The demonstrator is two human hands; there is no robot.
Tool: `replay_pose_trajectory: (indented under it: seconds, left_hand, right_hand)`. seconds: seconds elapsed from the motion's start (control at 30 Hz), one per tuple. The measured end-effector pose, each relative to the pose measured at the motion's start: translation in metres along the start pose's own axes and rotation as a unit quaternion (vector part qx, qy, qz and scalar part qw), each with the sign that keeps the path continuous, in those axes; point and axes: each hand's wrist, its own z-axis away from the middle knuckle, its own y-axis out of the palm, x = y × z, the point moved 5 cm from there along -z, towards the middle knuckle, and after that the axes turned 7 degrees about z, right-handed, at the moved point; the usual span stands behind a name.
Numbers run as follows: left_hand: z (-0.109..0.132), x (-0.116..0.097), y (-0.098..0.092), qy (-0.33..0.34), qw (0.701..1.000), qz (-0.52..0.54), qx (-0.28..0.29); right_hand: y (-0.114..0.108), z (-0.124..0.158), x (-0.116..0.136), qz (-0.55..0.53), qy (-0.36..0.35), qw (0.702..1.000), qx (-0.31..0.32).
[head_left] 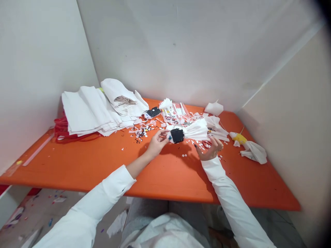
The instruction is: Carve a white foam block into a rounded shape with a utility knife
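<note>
A paper fish [177,135] with a blue eye, a black body and a pleated white tail is held above the orange table. My left hand [156,144] pinches its white head end between thumb and fingers. Close by the tail's wide end is my right hand [210,148], its thumb spread away from the fingers. Its fingertips are near the tail edge; whether they touch it I cannot tell. Behind the held fish lies a similar black paper fish [153,112]. A yellow and white paper fish [240,138] rests on the table to the right.
A stack of white paper sheets [86,110] lies at the left over red netting [62,126]. Paper scraps [142,132] are scattered across the table's middle, with clear plastic packets [179,109] behind. Crumpled white paper [214,108] sits at the back right. Walls enclose the table [85,165].
</note>
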Motion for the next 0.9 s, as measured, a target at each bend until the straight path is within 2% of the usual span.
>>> replay_pose_trajectory:
  seconds: [0.17, 0.3, 0.5, 0.63, 0.77, 0.9]
  left_hand:
    - [-0.006, 0.007, -0.008, -0.091, 0.99, 0.096, -0.043]
    - [-0.004, 0.006, -0.008, -0.168, 0.969, 0.171, -0.067]
    - [0.0, 0.003, -0.005, -0.236, 0.937, 0.249, -0.068]
    - [0.001, 0.004, -0.004, -0.266, 0.921, 0.283, -0.041]
    - [0.007, -0.002, 0.003, -0.291, 0.908, 0.302, 0.016]
    - [0.011, -0.01, 0.006, -0.279, 0.909, 0.303, 0.06]
  right_hand:
    - [0.003, 0.004, -0.019, -0.013, 0.076, 0.996, 0.046]
    - [0.006, 0.007, -0.021, -0.027, 0.095, 0.993, 0.064]
    - [0.008, 0.008, -0.022, -0.013, 0.116, 0.989, 0.087]
    - [0.01, 0.009, -0.022, -0.005, 0.12, 0.987, 0.105]
    - [0.014, 0.009, -0.021, -0.001, 0.125, 0.983, 0.131]
    - [0.016, 0.009, -0.02, -0.014, 0.116, 0.984, 0.134]
